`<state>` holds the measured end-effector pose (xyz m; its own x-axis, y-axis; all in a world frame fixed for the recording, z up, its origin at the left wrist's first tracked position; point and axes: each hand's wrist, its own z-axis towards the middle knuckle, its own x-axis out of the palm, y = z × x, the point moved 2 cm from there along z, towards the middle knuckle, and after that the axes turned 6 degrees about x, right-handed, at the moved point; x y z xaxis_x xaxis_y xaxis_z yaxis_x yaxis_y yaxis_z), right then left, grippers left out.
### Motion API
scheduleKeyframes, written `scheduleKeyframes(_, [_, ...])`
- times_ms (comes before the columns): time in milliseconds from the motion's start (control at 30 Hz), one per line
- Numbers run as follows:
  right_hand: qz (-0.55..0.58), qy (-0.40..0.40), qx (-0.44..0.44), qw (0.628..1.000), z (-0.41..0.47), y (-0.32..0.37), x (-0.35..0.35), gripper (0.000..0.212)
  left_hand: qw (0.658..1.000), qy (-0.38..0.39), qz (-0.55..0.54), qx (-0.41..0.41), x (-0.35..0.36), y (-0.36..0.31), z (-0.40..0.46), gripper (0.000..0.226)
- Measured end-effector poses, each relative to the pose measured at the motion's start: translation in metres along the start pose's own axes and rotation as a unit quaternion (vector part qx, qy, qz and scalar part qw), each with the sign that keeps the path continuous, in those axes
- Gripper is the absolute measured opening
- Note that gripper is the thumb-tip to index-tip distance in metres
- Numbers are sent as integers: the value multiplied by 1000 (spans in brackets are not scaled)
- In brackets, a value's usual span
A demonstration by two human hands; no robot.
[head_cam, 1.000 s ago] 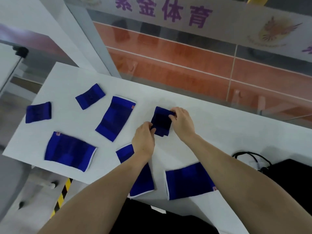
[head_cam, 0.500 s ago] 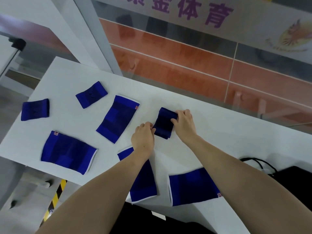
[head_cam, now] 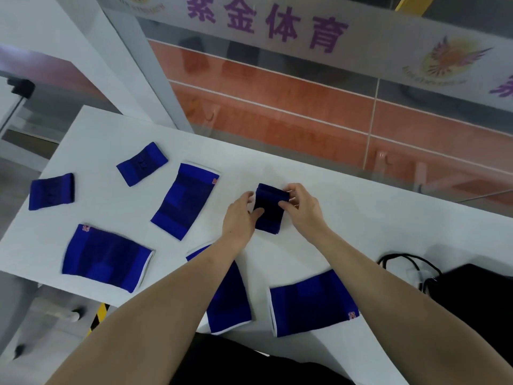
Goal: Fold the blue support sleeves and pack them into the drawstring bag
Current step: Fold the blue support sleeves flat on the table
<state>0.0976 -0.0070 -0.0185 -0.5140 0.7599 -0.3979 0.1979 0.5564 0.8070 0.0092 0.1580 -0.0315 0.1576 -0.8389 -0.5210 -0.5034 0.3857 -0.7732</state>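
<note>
- A small, dark blue folded cloth sleeve (head_cam: 268,208) lies on the flat white table (head_cam: 347,218), near the middle
- The left hand (head_cam: 239,218) is on the left side of this folded sleeve, and its thumb presses on top of the cloth
- The right hand (head_cam: 301,208) is on the right side, and its bent fingers and thumb pinch the cloth edge
- Both hands hold the same folded sleeve between them, so neither one is spread wide
- A long blue cloth sleeve with a white edge (head_cam: 185,200) lies flat just left of the hands
- A wide blue sleeve (head_cam: 107,257) lies flat near the front left edge of the table
- Two small folded blue bands lie further left, one (head_cam: 142,163) near the back and one (head_cam: 51,191) by the left edge
- Another flat blue sleeve (head_cam: 231,300) is partly hidden under the left arm
- One more flat blue sleeve (head_cam: 312,302) lies between the two arms, near the front edge
- A soft black bag with a black cord (head_cam: 472,295) sits on the right side of the table, well apart from the hands
</note>
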Motion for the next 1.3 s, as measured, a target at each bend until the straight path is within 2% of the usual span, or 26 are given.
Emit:
scheduleKeyframes(67, [1,-15,-20,1000,-7,2,-11,26,998,17,-58,8,0,-12,4,39])
scheduleKeyframes(167, [-49,-55,-85,994,-15,9,-27,23,998,-3,-40,57,-4,-31,6,24])
scheduleKeyframes(267, [-155,-107,-223,957,-24,10,-40,18,990,-45,-39,131,-6,-43,-1,19])
scheduleKeyframes(333, [-201,-110,-272,935,-30,1,-42,19,986,-41,-24,160,0,-39,-7,24])
scheduleKeyframes(400, [-219,-79,-245,941,-37,-14,-38,21,990,-21,-11,141,8,-27,-15,28])
scheduleKeyframes(500, [-200,-10,-153,968,-46,-41,-28,21,994,1,19,108,22,-6,-28,26])
scheduleKeyframes(667, [-132,23,-67,989,-48,-54,-19,24,996,47,55,47,38,15,-35,17])
scheduleKeyframes(800, [-108,22,-33,993,-40,-48,-15,19,997,35,66,11,39,13,-31,18])
scheduleKeyframes(1000, [-142,-5,-4,990,-26,-38,-11,17,995,29,81,-44,40,3,-23,24])
scheduleKeyframes(1200, [-94,-46,44,993,-17,-46,-10,13,989,48,101,-101,42,-6,-13,35])
scheduleKeyframes(1300, [-73,-68,69,993,-14,-51,-8,20,982,44,137,-124,41,-8,-12,35])
